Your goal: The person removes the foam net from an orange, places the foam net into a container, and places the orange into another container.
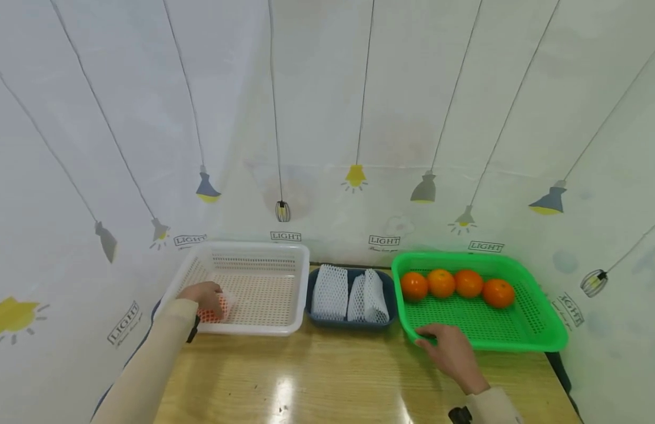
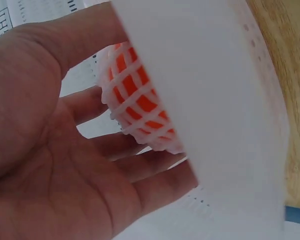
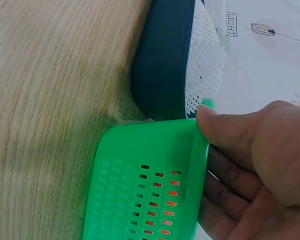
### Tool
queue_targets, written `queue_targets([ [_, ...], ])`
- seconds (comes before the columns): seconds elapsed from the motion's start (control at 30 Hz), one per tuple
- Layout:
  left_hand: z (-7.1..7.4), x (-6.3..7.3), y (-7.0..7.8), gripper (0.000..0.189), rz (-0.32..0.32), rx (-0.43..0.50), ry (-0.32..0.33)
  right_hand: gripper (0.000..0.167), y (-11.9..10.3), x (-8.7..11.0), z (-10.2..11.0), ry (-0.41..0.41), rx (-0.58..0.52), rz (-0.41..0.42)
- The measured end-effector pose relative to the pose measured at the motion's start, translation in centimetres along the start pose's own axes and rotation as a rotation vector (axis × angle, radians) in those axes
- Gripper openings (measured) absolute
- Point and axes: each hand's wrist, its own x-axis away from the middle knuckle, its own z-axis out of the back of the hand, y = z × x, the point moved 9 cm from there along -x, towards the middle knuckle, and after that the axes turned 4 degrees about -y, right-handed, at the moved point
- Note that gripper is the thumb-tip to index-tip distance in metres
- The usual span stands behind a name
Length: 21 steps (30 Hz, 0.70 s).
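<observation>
My left hand [image 1: 202,292] reaches into the white basket [image 1: 263,294] at the left, its fingers and thumb around an orange in a white foam net [image 1: 209,315]. In the left wrist view the basket wall hides part of this netted orange [image 2: 140,102] and the fingertips. At the right, my right hand [image 1: 450,352] grips the near left corner of the green basket [image 1: 481,330]. Its thumb [image 3: 235,127] lies over the rim, the fingers on the inner side. Several bare oranges [image 1: 468,284] sit in a row along the back of the green basket.
Between the two baskets stands a dark blue tray [image 1: 348,323] with white foam nets [image 1: 329,292] in it. All three containers are on a wooden table [image 1: 327,377], close to a wall covering [image 1: 327,118] printed with lamps.
</observation>
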Motion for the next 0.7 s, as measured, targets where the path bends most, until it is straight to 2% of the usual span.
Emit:
queue_targets([
  [0.23, 0.4, -0.1, 0.1, 0.075, -0.058, -0.04, 0.035, 0.021, 0.0, -0.1, -0.2, -0.003, -0.002, 0.001],
  [0.47, 0.6, -0.2, 0.7, 0.075, -0.089, -0.03, 0.065, 0.021, 0.0, -0.1, -0.1, 0.0, 0.002, -0.003],
  [0.57, 0.9, 0.0, 1.3, 0.075, -0.107, -0.011, 0.084, 0.021, 0.0, 0.0, -0.1, -0.001, 0.001, -0.006],
  [0.7, 1.4, 0.5, 2.7, 0.075, -0.152, 0.009, 0.127, 0.021, 0.2, 0.1, -0.1, 0.0, -0.003, -0.013],
])
